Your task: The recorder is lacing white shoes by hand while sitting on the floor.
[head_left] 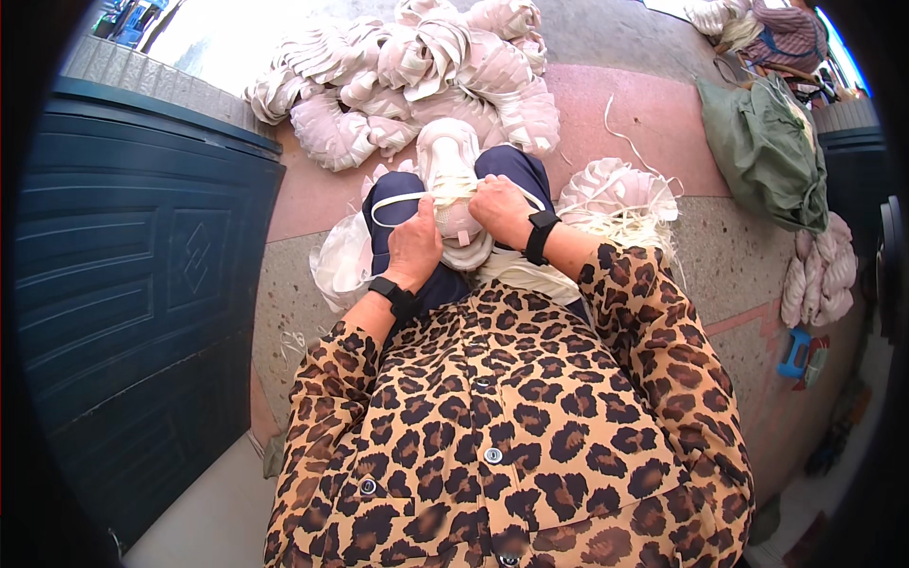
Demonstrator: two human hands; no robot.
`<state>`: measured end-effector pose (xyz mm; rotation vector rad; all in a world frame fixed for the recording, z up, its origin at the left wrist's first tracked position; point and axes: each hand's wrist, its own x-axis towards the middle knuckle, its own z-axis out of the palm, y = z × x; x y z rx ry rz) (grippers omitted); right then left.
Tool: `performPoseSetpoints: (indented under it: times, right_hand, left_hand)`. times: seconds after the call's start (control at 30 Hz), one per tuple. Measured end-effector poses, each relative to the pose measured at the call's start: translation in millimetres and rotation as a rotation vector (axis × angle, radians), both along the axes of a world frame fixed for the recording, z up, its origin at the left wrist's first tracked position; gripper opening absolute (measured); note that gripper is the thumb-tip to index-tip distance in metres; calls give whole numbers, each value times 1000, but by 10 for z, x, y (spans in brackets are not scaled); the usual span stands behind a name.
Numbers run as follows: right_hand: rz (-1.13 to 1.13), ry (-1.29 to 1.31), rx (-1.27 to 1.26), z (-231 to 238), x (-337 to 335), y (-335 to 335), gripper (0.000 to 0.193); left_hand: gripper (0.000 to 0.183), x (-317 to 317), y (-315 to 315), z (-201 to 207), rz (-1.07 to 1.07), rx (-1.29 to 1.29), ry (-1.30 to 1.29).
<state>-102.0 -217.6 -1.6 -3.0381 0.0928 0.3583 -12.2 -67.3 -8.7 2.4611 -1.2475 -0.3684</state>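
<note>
Between my knees rests a pale pink and white shoe upper (449, 156), its toe pointing away from me. A cream shoelace (402, 198) crosses it and loops out to the left. My left hand (417, 248) pinches the lace at the shoe's left side, thumb up. On the other side my right hand (502, 210) is closed on the lace, its fingers partly hidden by its back. More cream laces (530, 275) lie across my lap below the shoe.
Bundled pale uppers (417, 76) are heaped on the floor ahead. To the right are a pile of cream laces (634, 227), a green sack (767, 151), another bundle of uppers (820, 275) and a blue object (793, 353). A dark blue panelled door (142, 256) stands at the left.
</note>
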Motion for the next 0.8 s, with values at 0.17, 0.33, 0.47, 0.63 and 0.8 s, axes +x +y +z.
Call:
performPoseSetpoints:
  times: [0.17, 0.33, 0.47, 0.63, 0.8]
  right_hand:
    - [8, -12, -14, -35, -6, 8, 11]
    - [-2, -275, 12, -71, -101, -73, 6]
    - [-45, -303, 403, -17, -119, -173, 4]
    - [-322, -698, 1001, 287, 71, -207, 12]
    - [-492, -702, 962, 505, 256, -195, 15]
  left_hand:
    - [23, -14, -18, 36, -302, 106, -211]
    - [8, -11, -153, 49, -397, 109, -378]
    - [8, 136, -216, 103, -260, -57, 84]
    - [15, 395, -496, 303, 22, -426, 587]
    - [16, 386, -648, 507, 115, -438, 827]
